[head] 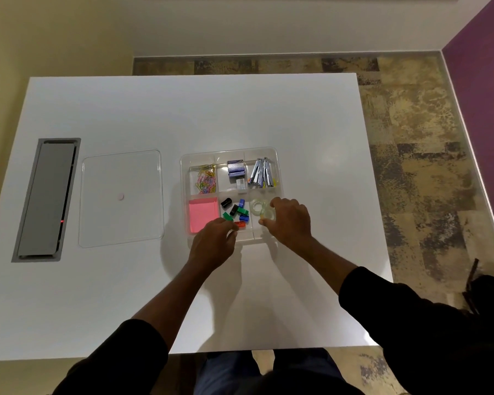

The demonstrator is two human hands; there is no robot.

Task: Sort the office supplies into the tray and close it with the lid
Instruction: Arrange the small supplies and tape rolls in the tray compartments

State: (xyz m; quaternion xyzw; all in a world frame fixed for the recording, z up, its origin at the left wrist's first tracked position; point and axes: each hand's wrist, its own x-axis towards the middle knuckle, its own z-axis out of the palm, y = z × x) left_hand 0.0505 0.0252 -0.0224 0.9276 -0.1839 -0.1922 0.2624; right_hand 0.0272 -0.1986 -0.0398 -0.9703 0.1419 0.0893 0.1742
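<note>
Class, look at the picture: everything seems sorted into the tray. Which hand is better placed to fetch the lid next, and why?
The left hand, probably. The clear lid lies flat on the table left of the tray, on that hand's side. The right hand is over the tape rolls at the tray's right end, so it would have to cross over.

On my feed, the wearer's body as I log it:

Left hand [211, 242]: bare, no ring, watch or glove that I can make out.
Right hand [290, 220]: bare, likewise unadorned.
Left sleeve [117, 357]: black, long, loose, pushed up so the forearm is uncovered.
Right sleeve [405, 317]: black, same cloth, cuff ending partway along the forearm.
Trousers [226, 372]: dark blue, seen at the lower edge between the sleeves; the fabric is too dim to name.
</note>
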